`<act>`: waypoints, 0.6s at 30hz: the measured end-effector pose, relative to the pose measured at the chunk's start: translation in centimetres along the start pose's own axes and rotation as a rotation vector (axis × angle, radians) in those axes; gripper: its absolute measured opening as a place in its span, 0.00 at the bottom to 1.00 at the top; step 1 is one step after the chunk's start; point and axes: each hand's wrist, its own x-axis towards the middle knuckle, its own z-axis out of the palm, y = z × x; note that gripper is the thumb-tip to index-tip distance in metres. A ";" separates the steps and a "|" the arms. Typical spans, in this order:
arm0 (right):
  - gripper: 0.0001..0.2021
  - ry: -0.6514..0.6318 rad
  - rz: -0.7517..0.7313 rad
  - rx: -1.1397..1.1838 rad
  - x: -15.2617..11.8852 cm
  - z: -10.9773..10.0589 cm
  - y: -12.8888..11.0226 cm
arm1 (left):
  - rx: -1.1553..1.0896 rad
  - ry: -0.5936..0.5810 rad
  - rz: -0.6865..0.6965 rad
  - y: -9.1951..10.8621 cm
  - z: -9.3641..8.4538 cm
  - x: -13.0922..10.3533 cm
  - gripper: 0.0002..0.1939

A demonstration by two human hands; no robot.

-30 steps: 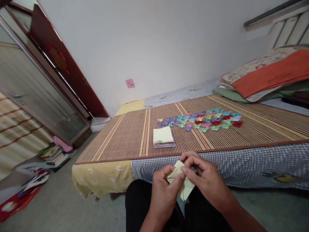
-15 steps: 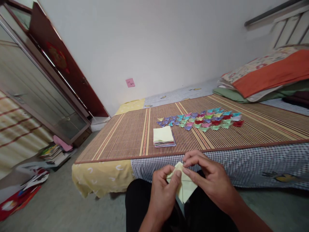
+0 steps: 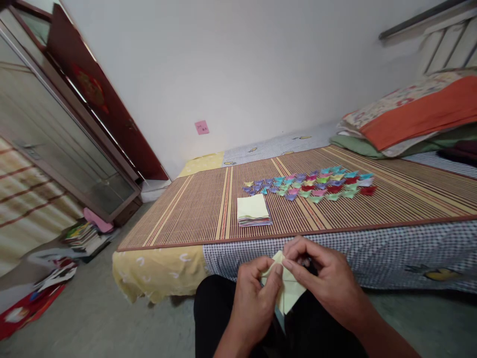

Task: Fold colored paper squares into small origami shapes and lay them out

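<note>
The sheet of paper (image 3: 292, 294) should be light and thin — easy to crease or tear, soft across its flat parts, and probably stiffer where layers double up. It would best be taken between thumb and fingertip, at the folded edges or near a corner, with little pressure. It is pale yellow and folded, with crease lines across its face and a lower corner pointing downward; much of its upper part is hidden by fingers. It is in both hands, above the dark trousers (image 3: 210, 304) and just in front of the bed's edge. The left hand (image 3: 256, 300) grasps its left side, thumb flat on the face; the right hand (image 3: 323, 272) pinches it near the top corner with thumb and fingers. Beyond, on the striped mat (image 3: 179, 209), lie a paper stack (image 3: 252, 208) — pale yellow on top — and rows of small colourful folded pieces (image 3: 334, 189).
</note>
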 end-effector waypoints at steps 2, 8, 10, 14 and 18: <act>0.07 0.002 0.009 0.010 0.0 0.0 0.1 | -0.008 -0.013 -0.005 -0.1 -0.1 0.0 0.21; 0.07 0.004 0.047 0.046 -0.2 0.0 0.3 | -0.001 -0.038 -0.008 -0.3 -0.2 0.1 0.20; 0.07 0.007 0.064 0.050 -0.3 0.0 0.3 | 0.018 -0.030 -0.005 -0.3 -0.2 0.1 0.19; 0.07 0.017 0.095 0.043 -0.4 0.0 0.1 | 0.031 -0.031 -0.010 -0.1 -0.1 0.2 0.16; 0.03 -0.021 0.131 0.009 -0.2 -0.3 0.1 | 0.075 -0.047 -0.003 0.1 -0.2 0.2 0.17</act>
